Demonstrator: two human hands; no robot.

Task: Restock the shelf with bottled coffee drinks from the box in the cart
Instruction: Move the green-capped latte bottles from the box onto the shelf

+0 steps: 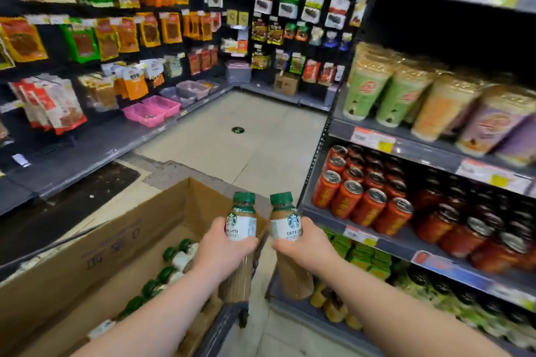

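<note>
My left hand (222,252) grips a caffe latte bottle (240,223) with a green cap and a white label, held upright above the box's right edge. Close beside it, my right hand (304,246) holds a second, matching bottle (285,220), just left of the shelf. The open cardboard box (116,240) sits in the cart at lower left, with several green-capped bottles (174,261) lying inside. The shelf (377,243) on the right carries red cans (365,197) at the height of the held bottles.
Cup drinks (406,95) fill the shelf above the cans, and green packs (362,255) and dark bottles sit below. Hanging snack bags (116,32) and pink baskets (153,110) line the left wall. Tiled aisle floor (246,139) stretches ahead.
</note>
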